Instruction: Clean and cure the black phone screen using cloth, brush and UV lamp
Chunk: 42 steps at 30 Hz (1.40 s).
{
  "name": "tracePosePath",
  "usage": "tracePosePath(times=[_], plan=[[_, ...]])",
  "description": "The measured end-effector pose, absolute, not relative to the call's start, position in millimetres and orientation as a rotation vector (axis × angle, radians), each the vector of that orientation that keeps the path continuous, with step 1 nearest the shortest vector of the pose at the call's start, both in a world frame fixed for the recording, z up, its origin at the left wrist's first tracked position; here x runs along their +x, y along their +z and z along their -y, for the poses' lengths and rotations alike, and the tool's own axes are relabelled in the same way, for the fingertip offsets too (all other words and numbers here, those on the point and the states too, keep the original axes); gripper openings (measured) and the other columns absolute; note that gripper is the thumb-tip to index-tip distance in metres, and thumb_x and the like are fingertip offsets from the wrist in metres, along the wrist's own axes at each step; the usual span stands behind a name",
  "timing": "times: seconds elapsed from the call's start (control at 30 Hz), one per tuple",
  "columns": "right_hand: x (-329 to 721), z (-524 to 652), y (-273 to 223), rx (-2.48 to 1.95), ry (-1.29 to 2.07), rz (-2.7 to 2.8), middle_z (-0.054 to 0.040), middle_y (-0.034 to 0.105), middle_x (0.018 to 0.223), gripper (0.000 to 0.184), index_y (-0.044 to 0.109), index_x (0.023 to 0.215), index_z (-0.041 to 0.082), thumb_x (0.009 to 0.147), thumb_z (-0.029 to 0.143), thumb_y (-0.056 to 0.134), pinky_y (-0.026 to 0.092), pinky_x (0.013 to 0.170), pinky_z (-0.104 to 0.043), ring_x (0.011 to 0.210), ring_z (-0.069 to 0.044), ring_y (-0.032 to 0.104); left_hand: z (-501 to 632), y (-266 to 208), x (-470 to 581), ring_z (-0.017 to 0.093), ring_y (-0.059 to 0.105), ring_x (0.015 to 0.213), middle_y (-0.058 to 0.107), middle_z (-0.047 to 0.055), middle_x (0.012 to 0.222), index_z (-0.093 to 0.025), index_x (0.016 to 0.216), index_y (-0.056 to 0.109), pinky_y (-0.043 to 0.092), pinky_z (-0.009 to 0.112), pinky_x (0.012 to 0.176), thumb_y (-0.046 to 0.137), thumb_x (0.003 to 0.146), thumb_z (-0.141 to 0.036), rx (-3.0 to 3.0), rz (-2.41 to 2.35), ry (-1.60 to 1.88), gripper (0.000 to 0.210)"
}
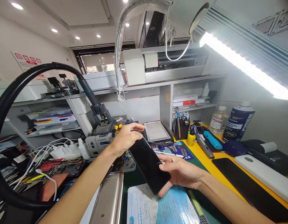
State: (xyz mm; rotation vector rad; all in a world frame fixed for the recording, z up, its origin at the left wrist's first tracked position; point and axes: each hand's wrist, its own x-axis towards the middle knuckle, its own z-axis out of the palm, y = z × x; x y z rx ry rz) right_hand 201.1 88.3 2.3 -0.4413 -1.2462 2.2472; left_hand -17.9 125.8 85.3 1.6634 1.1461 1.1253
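Observation:
A black smartphone (150,165) is held tilted above the bench between both hands, its dark screen facing me. My left hand (129,137) pinches the phone's upper end between thumb and fingers. Around the lower right edge, my right hand (181,172) is closed, thumb on the front side and fingers reaching behind. Below the phone lies a worn blue-and-white printed pad (162,205). A gold phone back cover with a Mi logo (108,199) rests left of that pad.
A soldering or hot-air station (99,144) stands behind on the left, near white plugs and cables (66,149). On the right are a spray can (238,121), a clear bottle (217,119), a yellow bottle (191,138) and a long white device (265,174). A bright lamp (241,62) hangs above.

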Motion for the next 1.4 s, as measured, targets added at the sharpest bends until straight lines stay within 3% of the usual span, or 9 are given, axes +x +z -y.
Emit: tracePosePath(times=[0.23, 0.37, 0.43, 0.53, 0.63, 1.0, 1.2, 1.3, 1.4], plan=[[200.1, -85.9, 1.0, -0.454, 2.256, 1.225, -0.0107, 0.072, 0.102, 0.042, 0.066, 0.121, 0.016, 0.081, 0.003, 0.069, 0.064, 0.069, -0.048, 0.093, -0.028, 0.071, -120.6, 76.6, -22.0, 0.02, 0.065, 0.094, 0.07, 0.003, 0.098, -0.014, 0.097, 0.068, 0.05, 0.044, 0.091, 0.071, 0.083, -0.02, 1.423, -1.152, 1.265, 0.015], [198.4, -81.6, 1.3, -0.425, 2.245, 1.186, -0.0123, 0.072, 0.104, 0.038, 0.067, 0.12, 0.014, 0.084, 0.002, 0.067, 0.065, 0.069, -0.046, 0.091, -0.026, 0.071, -90.5, 66.1, -32.3, 0.017, 0.061, 0.104, 0.065, 0.003, 0.107, -0.019, 0.108, 0.062, 0.049, 0.034, 0.094, 0.066, 0.087, -0.032, 1.02, -1.111, 1.68, 0.025], [195.8, -78.3, 0.9, -0.411, 2.247, 1.169, -0.0123, 0.071, 0.105, 0.04, 0.065, 0.122, 0.015, 0.084, 0.003, 0.066, 0.065, 0.069, -0.046, 0.091, -0.025, 0.071, -70.5, 56.1, -32.9, 0.016, 0.062, 0.1, 0.063, 0.005, 0.105, -0.019, 0.109, 0.058, 0.049, 0.032, 0.092, 0.051, 0.094, -0.044, 0.753, -1.091, 1.757, 0.031], [187.6, -72.1, -1.3, -0.376, 2.264, 1.154, -0.0119, 0.071, 0.104, 0.038, 0.065, 0.121, 0.014, 0.085, 0.005, 0.067, 0.065, 0.07, -0.045, 0.091, -0.025, 0.071, -40.5, 38.9, -21.8, 0.025, 0.067, 0.086, 0.067, 0.017, 0.096, -0.007, 0.101, 0.062, 0.054, 0.043, 0.081, 0.039, 0.095, -0.05, 0.53, -0.949, 1.506, 0.049], [177.6, -65.1, -4.1, -0.34, 2.281, 1.14, -0.0122, 0.071, 0.104, 0.038, 0.064, 0.121, 0.014, 0.084, 0.005, 0.066, 0.065, 0.07, -0.043, 0.089, -0.024, 0.071, -18.3, 27.0, -3.8, 0.03, 0.069, 0.083, 0.069, 0.017, 0.083, -0.009, 0.087, 0.065, 0.054, 0.045, 0.078, 0.037, 0.094, -0.058, 0.424, -0.85, 1.367, 0.056], [168.6, -56.7, -5.7, -0.416, 2.346, 1.202, -0.0115, 0.072, 0.099, 0.028, 0.071, 0.108, 0.01, 0.081, 0.015, 0.068, 0.062, 0.079, -0.042, 0.089, -0.022, 0.071, -27.9, 25.3, 2.5, 0.033, 0.071, 0.089, 0.075, 0.017, 0.09, -0.007, 0.104, 0.07, 0.051, 0.048, 0.09, 0.038, 0.094, -0.059, 0.407, -0.599, 1.264, 0.061], [197.2, -77.9, 5.4, -0.55, 2.127, 1.329, -0.0177, 0.072, 0.092, 0.032, 0.071, 0.099, 0.004, 0.078, 0.028, 0.074, 0.059, 0.072, -0.042, 0.088, -0.032, 0.072, -58.2, 37.4, -22.2, 0.031, 0.071, 0.083, 0.074, 0.02, 0.092, -0.001, 0.105, 0.068, 0.052, 0.052, 0.089, 0.04, 0.096, -0.049, 0.392, -0.527, 1.202, 0.056], [223.2, -96.8, 12.7, -0.641, 1.915, 1.317, -0.0061, 0.064, 0.063, 0.029, 0.062, 0.068, 0.012, 0.082, 0.035, 0.071, 0.054, 0.053, -0.031, 0.057, -0.019, 0.065, -71.9, 39.4, -35.1, 0.029, 0.07, 0.082, 0.073, 0.019, 0.093, 0.0, 0.109, 0.067, 0.055, 0.049, 0.086, 0.041, 0.096, -0.047, 0.399, -0.516, 1.217, 0.056], [243.6, -114.0, 15.2, -0.692, 1.675, 1.269, 0.0075, 0.038, 0.046, 0.047, 0.037, 0.053, 0.02, 0.084, 0.04, 0.065, 0.037, 0.041, -0.021, 0.039, -0.007, 0.038, -78.9, 31.3, -41.0, 0.029, 0.07, 0.079, 0.072, 0.02, 0.092, 0.002, 0.111, 0.066, 0.056, 0.045, 0.08, 0.043, 0.096, -0.046, 0.398, -0.544, 1.196, 0.055]])
